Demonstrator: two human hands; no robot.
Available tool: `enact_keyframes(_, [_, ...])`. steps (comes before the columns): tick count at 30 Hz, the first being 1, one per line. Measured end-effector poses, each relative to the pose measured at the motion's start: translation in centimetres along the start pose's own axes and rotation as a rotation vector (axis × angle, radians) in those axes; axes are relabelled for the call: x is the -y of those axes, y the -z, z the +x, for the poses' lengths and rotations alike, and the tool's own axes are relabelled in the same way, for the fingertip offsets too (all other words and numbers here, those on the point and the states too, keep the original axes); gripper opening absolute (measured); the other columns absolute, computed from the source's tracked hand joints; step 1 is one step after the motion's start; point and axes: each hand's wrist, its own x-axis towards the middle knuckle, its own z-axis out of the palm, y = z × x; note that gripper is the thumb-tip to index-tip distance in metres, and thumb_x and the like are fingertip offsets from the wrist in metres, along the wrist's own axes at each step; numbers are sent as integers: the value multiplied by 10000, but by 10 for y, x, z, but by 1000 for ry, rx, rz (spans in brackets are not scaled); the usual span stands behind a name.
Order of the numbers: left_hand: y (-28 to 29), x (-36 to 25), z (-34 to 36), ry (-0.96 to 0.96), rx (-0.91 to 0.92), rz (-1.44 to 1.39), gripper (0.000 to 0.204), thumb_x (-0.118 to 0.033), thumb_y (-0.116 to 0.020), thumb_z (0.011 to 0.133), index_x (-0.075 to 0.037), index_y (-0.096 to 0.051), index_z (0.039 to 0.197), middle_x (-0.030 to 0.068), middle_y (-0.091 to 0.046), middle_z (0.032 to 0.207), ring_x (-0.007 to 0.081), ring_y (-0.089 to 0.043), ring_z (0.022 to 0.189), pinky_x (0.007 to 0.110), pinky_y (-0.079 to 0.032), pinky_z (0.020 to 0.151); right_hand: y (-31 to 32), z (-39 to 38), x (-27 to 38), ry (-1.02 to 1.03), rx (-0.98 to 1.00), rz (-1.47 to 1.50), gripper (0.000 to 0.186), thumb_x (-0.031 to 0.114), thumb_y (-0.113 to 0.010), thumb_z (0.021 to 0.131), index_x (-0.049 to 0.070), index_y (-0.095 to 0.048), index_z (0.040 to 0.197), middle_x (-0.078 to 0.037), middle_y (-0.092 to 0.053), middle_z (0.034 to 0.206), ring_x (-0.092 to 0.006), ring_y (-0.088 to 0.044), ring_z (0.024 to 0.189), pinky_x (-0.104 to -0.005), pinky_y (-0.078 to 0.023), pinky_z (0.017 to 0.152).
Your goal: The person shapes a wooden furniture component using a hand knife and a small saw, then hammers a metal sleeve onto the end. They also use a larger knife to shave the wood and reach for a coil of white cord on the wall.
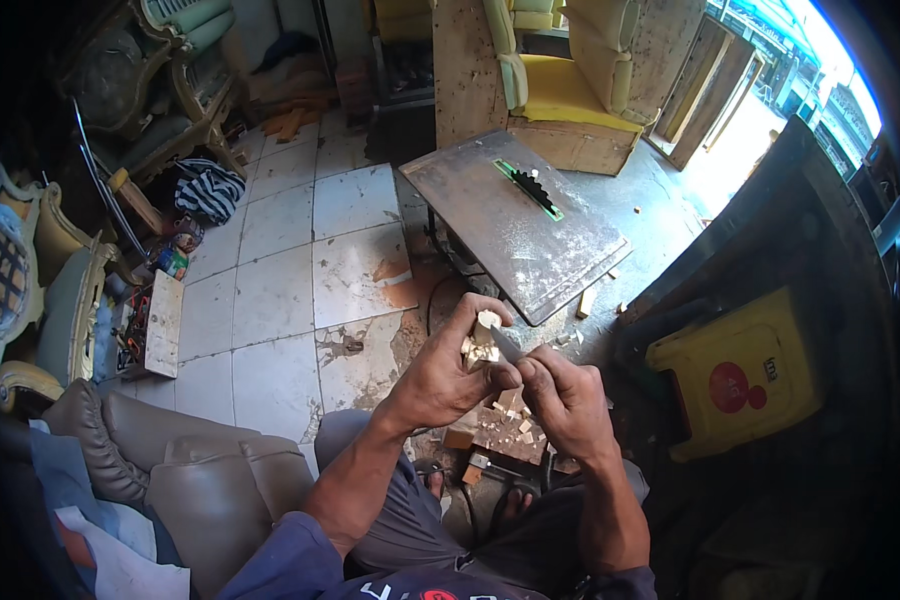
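Note:
My left hand [438, 372] is wrapped round a small pale piece of carved wood [481, 353], held upright above my knees. Its top and one notched side show between the thumb and fingers; the rest is hidden in the palm. In my right hand [572, 402] is a cutting tool with a short grey metal blade [507, 346], which lies against the wood. The fist hides its handle, so I cannot tell knife from chisel. Both thumbs are close together beside the wood. Below the hands, a wooden block [490, 437] carries several pale chips.
Ahead stands a table saw [500, 250] with its toothed blade [532, 188] exposed. A yellow plastic stool [740, 375] lies at the right. Carved chair frames [60, 290], a box of tools [160, 325] and brown upholstery [205, 480] line the left. Wood scraps [587, 302] litter the floor.

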Motion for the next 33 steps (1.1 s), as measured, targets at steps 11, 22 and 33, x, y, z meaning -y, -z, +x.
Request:
enact_keyframes(11, [11, -3, 7, -53, 163, 495, 547, -328, -905, 812, -8, -640, 1167, 165, -741, 967, 227, -724, 917, 378, -541, 826, 32, 1, 3, -97, 267, -153, 301, 296, -603, 1047, 41, -689, 911, -209, -595, 659, -435, -604, 620, -481, -467, 589])
enact_keyframes(22, [-3, 0, 6, 66, 73, 201, 323, -214, -847, 887, -26, -642, 1051, 11, -665, 904, 88, -612, 876, 253, -486, 693, 25, -5, 1, -64, 113, -209, 247, 248, -643, 1037, 37, -673, 912, -229, -601, 655, -437, -634, 630, -451, -465, 539])
enact_keyframes(33, [4, -3, 1, 31, 0, 43, 443, -249, -868, 891, -69, -572, 1167, -70, -530, 857, 18, -478, 789, 213, -400, 668, 3, -9, -3, -45, -54, 35, 332, 277, -593, 1082, 0, -667, 915, -93, -659, 659, -176, -663, 570, -356, -503, 563])
